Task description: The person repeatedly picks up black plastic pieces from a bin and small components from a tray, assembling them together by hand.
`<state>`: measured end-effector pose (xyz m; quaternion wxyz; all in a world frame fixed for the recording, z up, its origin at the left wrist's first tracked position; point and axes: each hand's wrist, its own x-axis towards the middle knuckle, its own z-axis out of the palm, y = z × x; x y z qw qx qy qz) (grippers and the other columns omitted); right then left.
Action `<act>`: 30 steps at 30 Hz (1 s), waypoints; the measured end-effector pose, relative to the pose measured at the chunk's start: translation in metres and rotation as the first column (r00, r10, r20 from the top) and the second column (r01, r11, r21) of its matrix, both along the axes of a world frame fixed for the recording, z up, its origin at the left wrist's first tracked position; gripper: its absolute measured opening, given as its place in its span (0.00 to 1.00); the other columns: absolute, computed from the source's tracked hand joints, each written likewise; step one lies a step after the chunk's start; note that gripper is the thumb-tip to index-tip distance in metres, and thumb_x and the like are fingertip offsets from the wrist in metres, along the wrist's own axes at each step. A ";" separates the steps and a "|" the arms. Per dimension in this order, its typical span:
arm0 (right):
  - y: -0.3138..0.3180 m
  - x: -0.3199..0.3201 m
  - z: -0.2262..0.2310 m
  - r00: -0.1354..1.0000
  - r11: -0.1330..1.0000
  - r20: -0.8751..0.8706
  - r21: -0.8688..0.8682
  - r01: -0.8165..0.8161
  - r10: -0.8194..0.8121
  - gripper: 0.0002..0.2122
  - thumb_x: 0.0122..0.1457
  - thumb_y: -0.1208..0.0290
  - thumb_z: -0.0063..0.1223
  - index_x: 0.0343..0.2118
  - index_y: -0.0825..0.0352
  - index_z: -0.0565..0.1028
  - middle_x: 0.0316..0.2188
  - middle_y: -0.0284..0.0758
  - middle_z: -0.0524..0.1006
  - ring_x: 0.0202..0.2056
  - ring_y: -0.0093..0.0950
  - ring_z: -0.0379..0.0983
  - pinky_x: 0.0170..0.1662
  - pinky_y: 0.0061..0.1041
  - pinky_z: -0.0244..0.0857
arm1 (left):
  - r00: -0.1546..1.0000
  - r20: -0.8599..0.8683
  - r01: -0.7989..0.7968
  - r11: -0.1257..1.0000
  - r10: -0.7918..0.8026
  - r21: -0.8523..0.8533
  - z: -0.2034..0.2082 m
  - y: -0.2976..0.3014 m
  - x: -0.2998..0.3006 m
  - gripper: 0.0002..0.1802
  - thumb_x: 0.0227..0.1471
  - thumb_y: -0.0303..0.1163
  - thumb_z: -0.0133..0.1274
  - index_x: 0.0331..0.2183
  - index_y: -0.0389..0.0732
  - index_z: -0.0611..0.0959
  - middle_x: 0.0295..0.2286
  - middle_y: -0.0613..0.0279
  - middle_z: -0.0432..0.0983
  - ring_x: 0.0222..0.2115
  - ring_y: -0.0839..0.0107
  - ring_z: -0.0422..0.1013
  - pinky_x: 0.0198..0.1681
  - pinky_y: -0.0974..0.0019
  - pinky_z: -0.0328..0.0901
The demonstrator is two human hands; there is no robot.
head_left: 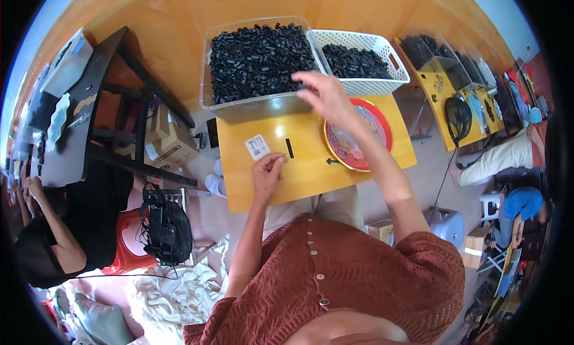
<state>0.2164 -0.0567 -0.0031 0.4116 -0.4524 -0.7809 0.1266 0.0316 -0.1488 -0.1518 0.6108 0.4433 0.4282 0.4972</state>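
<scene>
My right hand (326, 97) is over the near right corner of a clear plastic bin (257, 106) heaped with small black plastic pieces (260, 61). Its thumb and forefinger are apart, and I make out nothing held between them. Low over the yellow table (299, 183), my left hand (269, 173) has its fingertips pinched together; what they hold, if anything, is too small to name. Just beyond them lies a short black strip (289, 148), beside a white printed label (257, 147). Under my right forearm sits a red, gold-rimmed round tray (387, 130) with small clear and greyish bits.
A white perforated basket (382, 85) of black pieces stands right of the bin. Another small black piece (332, 161) lies by the round tray. At left are a dark table (75, 142) and a seated person in black (78, 225). More people are at right.
</scene>
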 end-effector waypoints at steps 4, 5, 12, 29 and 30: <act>-0.076 0.000 -0.018 0.994 0.953 -0.061 -0.293 0.071 -0.093 0.12 0.44 0.79 0.54 0.35 0.69 0.72 0.23 0.42 0.73 0.24 0.34 0.72 0.27 0.29 0.65 | 0.997 0.026 0.069 0.992 -0.066 -0.103 0.016 0.006 -0.001 0.09 0.50 0.26 0.49 0.34 0.33 0.78 0.26 0.64 0.76 0.16 0.85 0.62 0.18 0.80 0.58; -0.089 0.000 -0.026 0.990 0.946 -0.068 -0.310 0.099 -0.126 0.12 0.44 0.79 0.54 0.35 0.69 0.72 0.23 0.42 0.73 0.24 0.34 0.72 0.27 0.29 0.65 | 0.996 0.036 0.086 0.994 -0.084 -0.065 0.020 0.006 -0.001 0.10 0.50 0.26 0.49 0.36 0.33 0.78 0.26 0.64 0.76 0.16 0.85 0.62 0.19 0.81 0.58; -0.135 -0.013 -0.078 0.984 0.907 -0.179 -0.415 -0.073 -0.003 0.07 0.45 0.76 0.55 0.29 0.69 0.72 0.23 0.39 0.74 0.25 0.36 0.72 0.29 0.30 0.64 | 0.913 0.067 0.408 0.909 -0.403 -0.081 0.021 -0.008 0.006 0.09 0.46 0.23 0.52 0.34 0.32 0.79 0.27 0.62 0.76 0.23 0.81 0.69 0.27 0.79 0.65; -0.132 0.122 -0.096 0.925 0.898 0.257 -0.269 0.347 -0.280 0.08 0.44 0.86 0.45 0.25 0.69 0.75 0.26 0.40 0.74 0.31 0.37 0.72 0.36 0.30 0.65 | 0.946 0.065 0.323 0.928 -0.316 -0.186 0.008 0.002 0.017 0.07 0.49 0.25 0.51 0.33 0.33 0.79 0.26 0.59 0.76 0.22 0.78 0.70 0.26 0.76 0.67; -0.133 0.129 -0.093 0.925 0.898 0.258 -0.270 0.346 -0.279 0.08 0.44 0.86 0.45 0.25 0.69 0.75 0.26 0.40 0.74 0.31 0.37 0.72 0.36 0.30 0.65 | 0.946 0.074 0.325 0.929 -0.317 -0.176 0.008 0.002 0.017 0.07 0.49 0.25 0.51 0.32 0.33 0.79 0.26 0.59 0.76 0.22 0.78 0.70 0.26 0.76 0.67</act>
